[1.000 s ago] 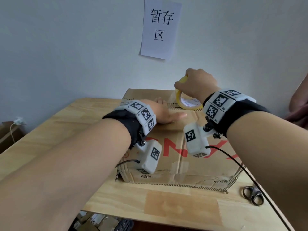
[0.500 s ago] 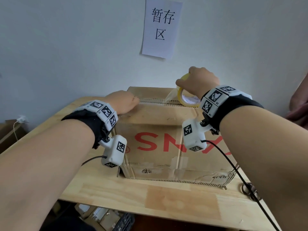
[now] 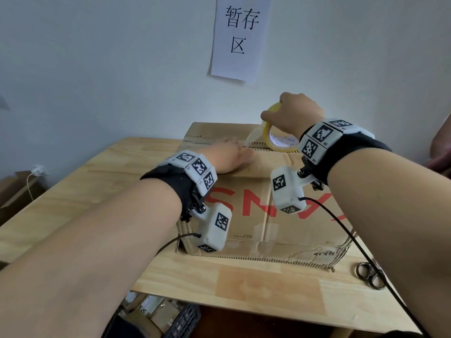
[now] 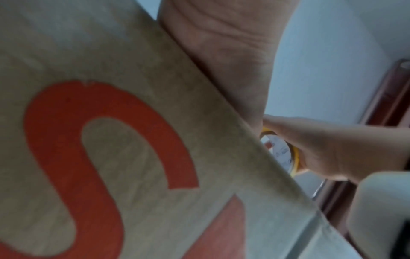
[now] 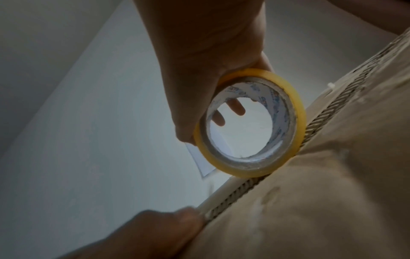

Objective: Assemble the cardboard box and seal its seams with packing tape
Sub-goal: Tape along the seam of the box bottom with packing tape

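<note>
A brown cardboard box (image 3: 244, 223) with red letters lies on the wooden table (image 3: 102, 191), flaps folded shut. My right hand (image 3: 295, 113) grips a yellow-edged roll of packing tape (image 3: 280, 142) standing on edge over the far seam, right of centre. A short clear strip (image 3: 253, 137) runs from the roll down to the seam. My left hand (image 3: 227, 158) lies flat on the box top just left of the roll, fingers pressing at the seam. In the right wrist view the tape roll (image 5: 297, 112) touches the corrugated edge of the box (image 5: 332, 192), with my left hand (image 5: 150, 233) below it.
Scissors (image 3: 368, 275) lie on the table at the front right, beside the wrist cable. A paper sign (image 3: 240, 37) hangs on the wall behind. Another person's hand (image 3: 439, 152) shows at the right edge. Boxes and a crate sit under the table's front edge.
My left hand went from the middle of the box top to the seam's left end, then slid right along the seam toward the roll. My right hand lifted the roll slightly.
</note>
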### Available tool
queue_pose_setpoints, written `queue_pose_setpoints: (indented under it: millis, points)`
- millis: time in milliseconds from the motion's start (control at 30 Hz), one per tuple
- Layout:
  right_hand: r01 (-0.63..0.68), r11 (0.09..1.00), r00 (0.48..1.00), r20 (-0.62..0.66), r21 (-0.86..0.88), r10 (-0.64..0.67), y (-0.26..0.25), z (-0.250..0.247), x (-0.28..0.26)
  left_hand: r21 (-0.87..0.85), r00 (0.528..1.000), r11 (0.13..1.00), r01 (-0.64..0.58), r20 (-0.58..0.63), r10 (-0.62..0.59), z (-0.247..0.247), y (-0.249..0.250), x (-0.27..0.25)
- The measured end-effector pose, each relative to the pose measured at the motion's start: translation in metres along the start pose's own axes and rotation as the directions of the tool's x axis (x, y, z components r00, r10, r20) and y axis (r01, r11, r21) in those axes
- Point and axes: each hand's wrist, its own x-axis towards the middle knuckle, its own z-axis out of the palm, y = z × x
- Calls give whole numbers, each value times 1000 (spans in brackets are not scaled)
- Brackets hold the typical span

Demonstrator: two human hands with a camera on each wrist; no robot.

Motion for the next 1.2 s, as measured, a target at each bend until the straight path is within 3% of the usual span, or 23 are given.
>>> queue_pose_setpoints:
  millis: [100,267,333,667,833,933,1033,1200]
  points:
    - [-16,1000,1000,-9,9,17,2,0,-1,-155,1000,988,3,-24,-6,-13,-17,-1]
    - [-15,1000,1000,10,22,14,2,0,0,-76,964,987,138,-217,-152,-28,-64,-5]
    - [-15,999,1000,12,34,15,4,-1,1,-36,960,989,140,-241,-145,-30,-67,-10]
    - [-14,997,1000,-10,73,14,5,-2,0,107,993,994,22,-117,-9,-6,-6,17]
    - [0,997,1000,-2,74,0,5,-4,-2,-53,986,998,-22,-164,13,-15,-21,17]
    - [2,978,1000,18,209,-6,9,-10,-1,-101,986,995,-16,-164,-1,-13,-27,16]
    - [-70,913,996,-26,401,87,18,-9,-4,-107,995,994,15,-99,-25,-5,-17,18]
    - [-127,881,989,-6,455,146,17,-9,-4,52,998,998,38,42,-40,-1,-15,19]
